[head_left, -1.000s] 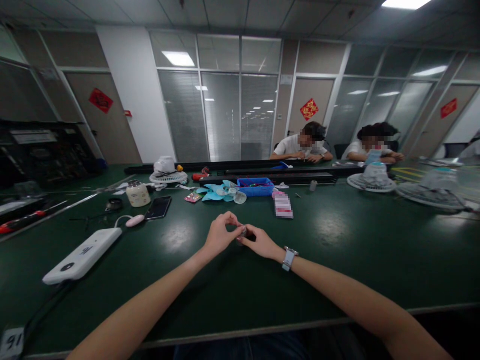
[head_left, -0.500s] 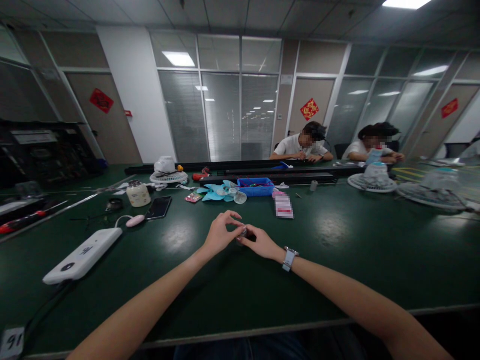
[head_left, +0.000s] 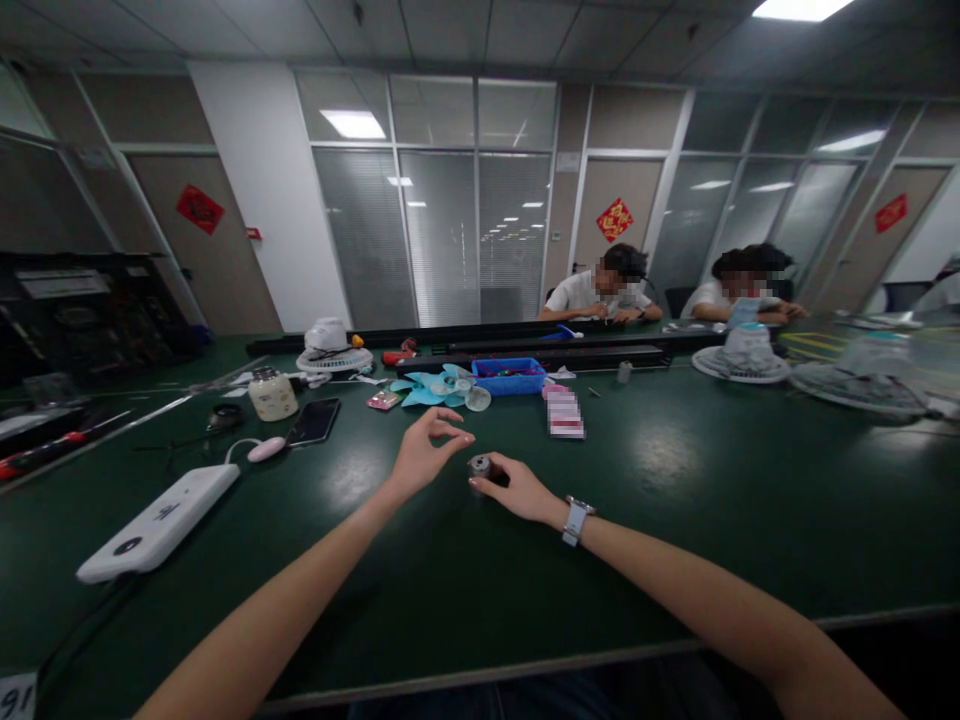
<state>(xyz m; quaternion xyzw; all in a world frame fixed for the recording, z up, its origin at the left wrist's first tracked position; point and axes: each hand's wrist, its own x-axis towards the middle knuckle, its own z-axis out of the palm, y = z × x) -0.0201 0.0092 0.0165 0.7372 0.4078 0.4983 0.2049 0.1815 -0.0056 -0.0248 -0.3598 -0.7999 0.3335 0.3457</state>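
A small grey metal cylinder [head_left: 480,467] with dark holes in its top stands upright near the middle of the green table. My right hand [head_left: 517,487], wearing a wristwatch, grips its side between thumb and fingers. Up and to the left of the cylinder, my left hand [head_left: 431,447] hovers apart from it. The left thumb and fingers are bent with a gap between them, and nothing shows in that gap.
Light-blue fan blades [head_left: 431,385], a blue basket [head_left: 511,380] of small parts and a pink-and-white packet [head_left: 564,412] lie beyond my hands. At left are a phone [head_left: 315,421], a jar [head_left: 271,395] and a white power bank [head_left: 161,522]. Two people sit opposite.
My left hand has drawn away from the cylinder to the left, and the cylinder's top now shows. My right hand still holds its side.
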